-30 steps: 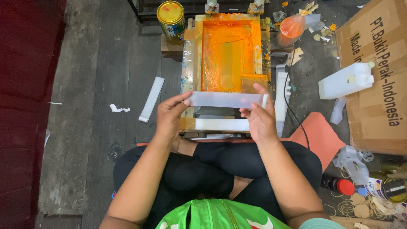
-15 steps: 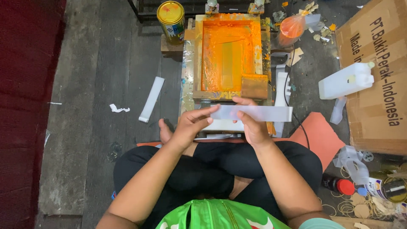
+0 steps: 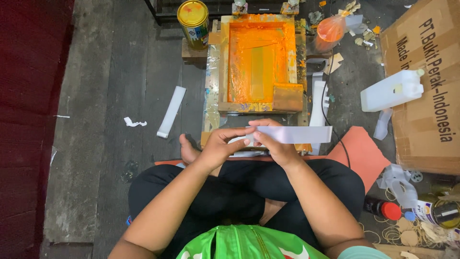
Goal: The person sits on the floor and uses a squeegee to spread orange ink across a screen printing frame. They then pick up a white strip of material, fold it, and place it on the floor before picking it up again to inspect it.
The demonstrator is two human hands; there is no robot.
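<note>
- L hand [image 3: 221, 145] closed in a pinch on the left end of a white strip [image 3: 293, 135]; thumb on top, fingers curled under
- R hand [image 3: 274, 146] also pinching that strip near its left end, fingertips meeting the L hand's; strip runs out flat to the right, held just above the lap, in front of the near edge of the printing frame [image 3: 258, 67]
- frame: wooden rectangle, taped edges, mesh coated w/ wet orange ink; an ink-smeared squeegee block [image 3: 287, 97] lies in its near right corner
- yellow-lidded tin [image 3: 193, 17] at frame's far left corner, lid on, contents hidden; orange-filled plastic bag [image 3: 330, 29] at far right
- white plastic jerrycan [image 3: 392, 90] on its side, capped, beside a cardboard box [image 3: 426, 86]
- another white strip [image 3: 171, 111] and a torn scrap [image 3: 133, 123] on the grey plank floor, left; salmon mat [image 3: 360, 154] right of the knee
</note>
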